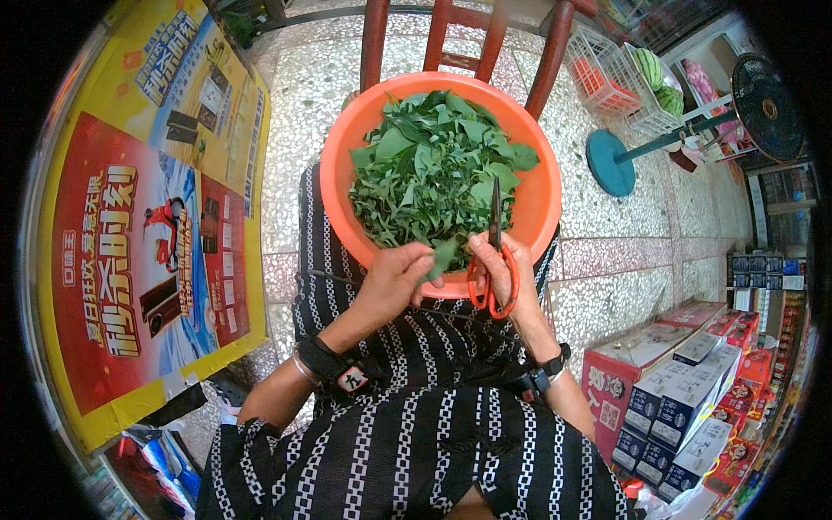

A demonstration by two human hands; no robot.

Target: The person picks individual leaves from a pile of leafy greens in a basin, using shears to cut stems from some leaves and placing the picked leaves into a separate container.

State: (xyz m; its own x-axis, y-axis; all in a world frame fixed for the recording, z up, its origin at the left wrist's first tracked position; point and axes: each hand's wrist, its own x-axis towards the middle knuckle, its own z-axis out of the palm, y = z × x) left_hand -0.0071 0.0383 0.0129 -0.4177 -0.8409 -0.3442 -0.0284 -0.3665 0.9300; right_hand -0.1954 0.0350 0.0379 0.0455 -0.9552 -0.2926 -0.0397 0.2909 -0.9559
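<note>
An orange plastic basin [336,186] rests on my lap, heaped with green leaves [416,165], some whole and some in small pieces. Over its near rim my left hand [400,273] pinches a green leaf [444,258] between thumb and fingers. Close beside it, my right hand [510,264] is closed round a pair of scissors [495,212] with red-orange handles. The dark blades point away from me over the leaves and look nearly together. My right thumb and fingertips are close to the near leaves; whether they also pinch a stem is too small to tell.
A red wooden chair [542,69] stands just beyond the basin. At right are white crates [604,74], watermelons [657,78] and a fan [767,108] on a teal base [610,163]. Stacked cartons [672,407] lie near right; a yellow-and-red poster panel [113,251] fills the left.
</note>
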